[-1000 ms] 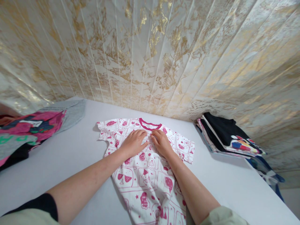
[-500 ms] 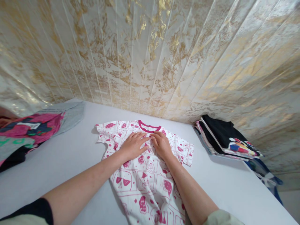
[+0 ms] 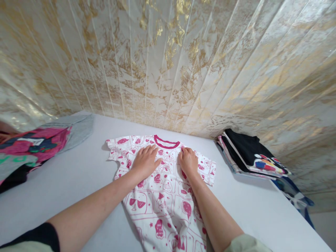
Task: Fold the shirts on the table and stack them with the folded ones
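- Wall covering (image 3: 170,77) across the top of the frame: cream with gold flecks, straight ridged lines, a slight shine; whether cloth or paper, I can't tell.
- Table (image 3: 86,175) below it, white, smooth and matt.
- Shirt (image 3: 164,196) at the lower centre, spread face up on the table with its neck away from me. Thin, soft white cotton by the look of it, printed in pink, short sleeves out to both sides. I'd say I'm smoothing the chest and shoulders. The lower body is rucked into soft creases, so the next move seems to call for light, flat pressure down there, without dragging the top askew.
- Loose clothes (image 3: 52,140) at the left edge, grey and pink, limp and crumpled.
- Folded stack (image 3: 244,148) at the right, neat layers, a black top with a bright print uppermost.
- Blue cloth (image 3: 291,194) below the stack, by the table edge.
- Left hand (image 3: 145,161): palm down on the chest, fingers nearly together, thumb held away.
- Right hand (image 3: 188,161): near the other shoulder, fingers together and bent; whether they pinch fabric, I can't tell.
- Neckband (image 3: 165,146): a narrow, dark pink curve.
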Demonstrator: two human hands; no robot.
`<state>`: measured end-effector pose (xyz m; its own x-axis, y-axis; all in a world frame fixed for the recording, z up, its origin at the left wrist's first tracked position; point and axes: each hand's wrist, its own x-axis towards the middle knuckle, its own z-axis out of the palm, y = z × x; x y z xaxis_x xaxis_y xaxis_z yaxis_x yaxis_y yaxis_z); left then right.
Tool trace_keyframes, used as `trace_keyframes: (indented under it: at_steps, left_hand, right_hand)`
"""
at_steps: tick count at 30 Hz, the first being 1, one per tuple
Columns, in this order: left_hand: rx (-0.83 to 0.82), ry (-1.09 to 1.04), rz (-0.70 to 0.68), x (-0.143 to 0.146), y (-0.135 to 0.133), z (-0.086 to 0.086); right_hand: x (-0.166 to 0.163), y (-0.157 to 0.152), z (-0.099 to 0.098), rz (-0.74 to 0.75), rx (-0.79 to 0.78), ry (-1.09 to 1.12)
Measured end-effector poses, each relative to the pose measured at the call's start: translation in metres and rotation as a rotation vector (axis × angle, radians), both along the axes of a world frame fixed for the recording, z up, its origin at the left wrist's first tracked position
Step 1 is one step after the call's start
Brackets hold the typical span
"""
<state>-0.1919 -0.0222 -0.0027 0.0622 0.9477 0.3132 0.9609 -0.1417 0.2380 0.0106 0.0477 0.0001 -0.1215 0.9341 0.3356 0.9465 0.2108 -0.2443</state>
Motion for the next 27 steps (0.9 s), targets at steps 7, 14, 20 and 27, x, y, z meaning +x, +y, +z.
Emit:
trace_keyframes:
  at_steps: [7,14,20,27]
  left_hand:
    - [-0.034,0.016,0.053,0.0002,0.0007,0.0005]
    - [-0.082,-0.002,-0.084,-0.0019,0.0004,0.0029]
    - [-0.103,-0.048,-0.286,-0.0024,0.0000,0.0012]
    - [-0.111,-0.048,-0.307,-0.0017,-0.0014,0.0027]
  right_hand:
    - [-0.0025,-0.0030,0.0033,-0.008,-0.054,-0.040]
    - [-0.0015,-0.0013,-0.0005,0.044,-0.013,-0.037]
    - [-0.0023,-0.0024,0.0007,0.094,-0.045,-0.053]
    - [-0.0031,-0.0023,0.0001,0.164,-0.060,-0.062]
